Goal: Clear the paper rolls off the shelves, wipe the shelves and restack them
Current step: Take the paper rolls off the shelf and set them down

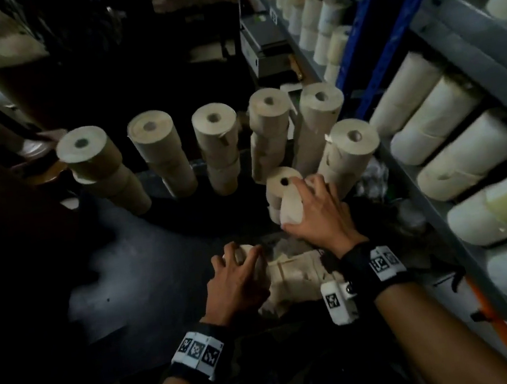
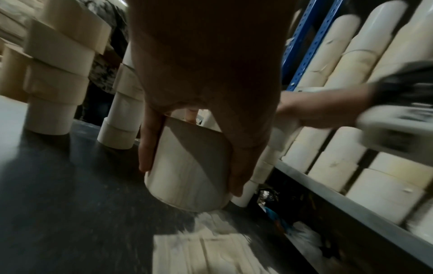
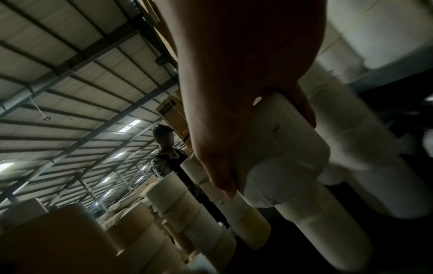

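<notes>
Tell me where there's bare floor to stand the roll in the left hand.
Bare dark floor lies left of the left hand, before the stacked columns. Crowded on the right: right hand, short stack, flattened paper, shelf rack.

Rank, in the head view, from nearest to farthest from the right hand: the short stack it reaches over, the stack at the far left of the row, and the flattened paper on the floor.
From the right hand:
1. Short stack, directly beside its fingers.
2. Flattened paper, just below the wrist, toward the person.
3. Far-left stack, across the floor at the row's left end.
</notes>
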